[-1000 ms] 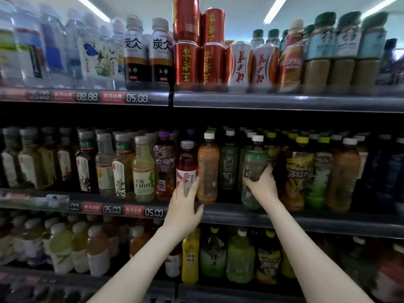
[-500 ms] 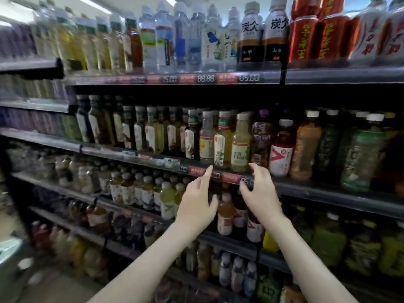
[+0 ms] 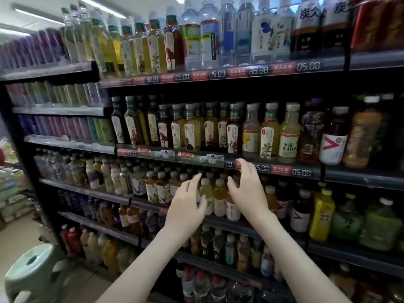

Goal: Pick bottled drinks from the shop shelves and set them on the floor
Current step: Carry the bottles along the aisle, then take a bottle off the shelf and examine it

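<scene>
Setting: shop aisle with tall black metal shelves point(image 3: 360, 179) packed row on row with bottled drinks; a pale floor point(image 3: 15, 237) shows at lower left.
Left hand: the left hand point(image 3: 185, 208) is raised in front of the third shelf down, its fingers point(image 3: 195, 181) spread wide and gently curved, holding nothing.
Right hand: the right hand point(image 3: 248, 193) is just beside it and a little higher, fingers point(image 3: 242, 166) also wide and holding nothing. The fingertips overlap the red-and-black price strip point(image 3: 282, 170) on the shelf edge above; whether they touch it cannot be told.
Bottles between the hands: a pale yellow-green plastic bottle with a white cap point(image 3: 205, 192) and an amber plastic bottle with a white cap point(image 3: 219, 197) stand upright on the shelf between the two hands. Contact with either hand cannot be told.
Shelf above: a pale yellow bottle labelled C100 point(image 3: 288, 136) stands near a dark red bottle with a white V label point(image 3: 333, 138).
Top shelf: clear water bottles point(image 3: 209, 36) stand in a row.
Stool: a mint-green round plastic stool point(image 3: 32, 272) stands on the floor, well apart from the hands.
</scene>
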`<control>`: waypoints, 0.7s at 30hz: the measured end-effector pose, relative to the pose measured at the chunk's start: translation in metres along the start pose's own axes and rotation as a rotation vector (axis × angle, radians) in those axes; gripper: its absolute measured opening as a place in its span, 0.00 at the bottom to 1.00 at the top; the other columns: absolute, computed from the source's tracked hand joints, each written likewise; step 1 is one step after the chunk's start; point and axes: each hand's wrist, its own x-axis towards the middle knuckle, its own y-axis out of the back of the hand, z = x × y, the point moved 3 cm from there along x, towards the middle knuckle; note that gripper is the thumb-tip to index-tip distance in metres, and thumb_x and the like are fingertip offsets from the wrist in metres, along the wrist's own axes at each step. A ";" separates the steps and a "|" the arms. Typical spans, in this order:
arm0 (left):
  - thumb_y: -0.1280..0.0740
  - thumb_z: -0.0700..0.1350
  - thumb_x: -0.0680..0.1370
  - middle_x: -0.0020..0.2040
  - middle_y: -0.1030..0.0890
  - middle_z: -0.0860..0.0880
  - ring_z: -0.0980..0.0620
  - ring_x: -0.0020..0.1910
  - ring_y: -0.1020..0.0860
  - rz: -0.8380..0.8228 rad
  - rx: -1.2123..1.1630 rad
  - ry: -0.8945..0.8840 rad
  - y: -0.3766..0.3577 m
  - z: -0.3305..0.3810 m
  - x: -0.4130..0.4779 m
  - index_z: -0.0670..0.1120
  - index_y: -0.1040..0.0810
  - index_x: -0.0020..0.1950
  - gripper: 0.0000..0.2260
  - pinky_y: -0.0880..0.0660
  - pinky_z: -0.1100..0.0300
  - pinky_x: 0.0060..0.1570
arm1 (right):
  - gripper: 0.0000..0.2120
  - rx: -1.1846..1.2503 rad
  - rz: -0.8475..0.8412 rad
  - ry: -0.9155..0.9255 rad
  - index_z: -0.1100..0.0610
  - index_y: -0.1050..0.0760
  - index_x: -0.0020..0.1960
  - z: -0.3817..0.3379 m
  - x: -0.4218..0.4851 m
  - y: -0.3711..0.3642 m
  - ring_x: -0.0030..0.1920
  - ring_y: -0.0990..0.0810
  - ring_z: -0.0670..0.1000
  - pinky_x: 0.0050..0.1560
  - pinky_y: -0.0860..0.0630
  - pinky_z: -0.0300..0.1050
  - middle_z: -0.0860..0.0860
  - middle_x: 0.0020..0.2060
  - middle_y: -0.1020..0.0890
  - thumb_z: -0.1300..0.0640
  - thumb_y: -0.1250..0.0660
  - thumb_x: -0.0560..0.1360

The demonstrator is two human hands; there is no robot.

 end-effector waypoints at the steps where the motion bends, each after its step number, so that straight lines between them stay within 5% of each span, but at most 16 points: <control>1: 0.38 0.45 0.80 0.70 0.31 0.49 0.53 0.68 0.34 0.002 -0.004 -0.004 -0.003 -0.003 0.006 0.50 0.40 0.76 0.25 0.39 0.68 0.59 | 0.25 -0.012 0.002 -0.010 0.57 0.39 0.74 0.004 0.007 -0.001 0.69 0.34 0.50 0.61 0.37 0.35 0.52 0.68 0.32 0.58 0.37 0.79; 10: 0.39 0.46 0.81 0.71 0.32 0.48 0.50 0.68 0.34 -0.010 -0.020 -0.063 -0.038 -0.006 0.089 0.51 0.41 0.77 0.25 0.34 0.64 0.59 | 0.27 -0.040 0.058 -0.081 0.55 0.42 0.76 0.062 0.075 -0.007 0.71 0.36 0.53 0.63 0.36 0.42 0.53 0.70 0.35 0.59 0.37 0.79; 21: 0.39 0.45 0.80 0.69 0.32 0.46 0.48 0.62 0.29 -0.018 -0.094 -0.129 -0.088 -0.024 0.173 0.54 0.39 0.76 0.24 0.28 0.56 0.59 | 0.35 -0.278 0.043 -0.052 0.42 0.53 0.78 0.101 0.145 -0.025 0.77 0.54 0.55 0.74 0.45 0.56 0.56 0.77 0.48 0.60 0.39 0.79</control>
